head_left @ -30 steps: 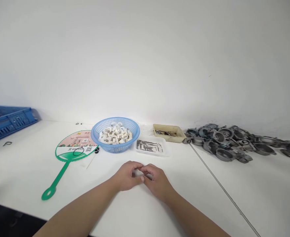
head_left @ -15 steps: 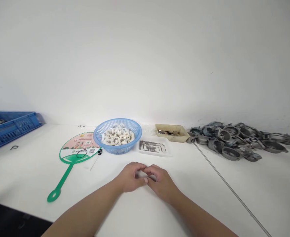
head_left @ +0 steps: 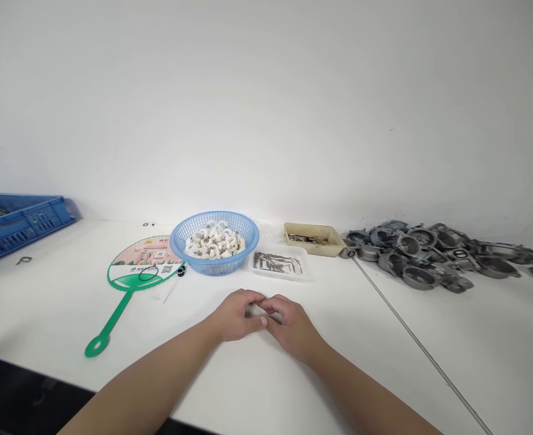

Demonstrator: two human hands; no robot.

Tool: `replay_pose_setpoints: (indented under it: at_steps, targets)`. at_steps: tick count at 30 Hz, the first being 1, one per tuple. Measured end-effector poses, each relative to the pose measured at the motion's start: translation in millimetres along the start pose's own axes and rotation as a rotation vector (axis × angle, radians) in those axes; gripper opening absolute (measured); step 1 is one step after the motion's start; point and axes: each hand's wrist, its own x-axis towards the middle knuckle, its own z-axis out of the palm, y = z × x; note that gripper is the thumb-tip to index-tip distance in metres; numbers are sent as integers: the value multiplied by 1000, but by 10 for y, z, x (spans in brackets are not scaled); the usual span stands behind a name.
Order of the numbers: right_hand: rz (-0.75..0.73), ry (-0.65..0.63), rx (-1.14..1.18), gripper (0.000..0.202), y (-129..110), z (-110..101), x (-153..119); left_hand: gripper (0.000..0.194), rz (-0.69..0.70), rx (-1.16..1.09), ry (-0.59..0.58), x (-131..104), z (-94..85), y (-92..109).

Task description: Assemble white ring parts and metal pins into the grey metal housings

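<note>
My left hand (head_left: 238, 315) and my right hand (head_left: 290, 321) rest on the white table (head_left: 248, 386), touching at fingertips and thumbs. Both are curved, with a gap between thumb and fingers, and nothing shows in either. Beyond them stands a blue mesh basket (head_left: 216, 266) holding white ring-like pieces (head_left: 214, 240). Just right of it, a clear shallow tray (head_left: 303, 277) holds thin dark metal pieces (head_left: 276, 263). A cream tray (head_left: 319, 246) with small thin items sits behind that one.
A green-handled fan (head_left: 116, 314) lies at left, a dark ring on it. At far left is a blue crate (head_left: 26, 227) with metal parts. Grey metal castings (head_left: 418, 251) are heaped at right, near a long thin rod (head_left: 411, 332).
The whole view has shifted slightly, so the table and its objects appear a little higher. My hands keep the same touching pose.
</note>
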Motion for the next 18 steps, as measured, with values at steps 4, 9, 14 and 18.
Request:
replay_pose_setpoints:
  at_steps: [4, 9, 14, 18]
  targets:
    - [12, -3, -2, 11, -24, -7, -9, 33, 0, 3, 14, -1, 5, -8]
    - [15, -5, -10, 14, -32, -9, -21, 31, 1, -17, 17, -14, 13, -10]
    - [8, -11, 17, 13, -28, -14, -24, 30, 0, -9, 13, -18, 18, -3]
    - [19, -17, 10, 12, -33, -18, -24, 31, -4, -21, 8, -11, 12, 8]
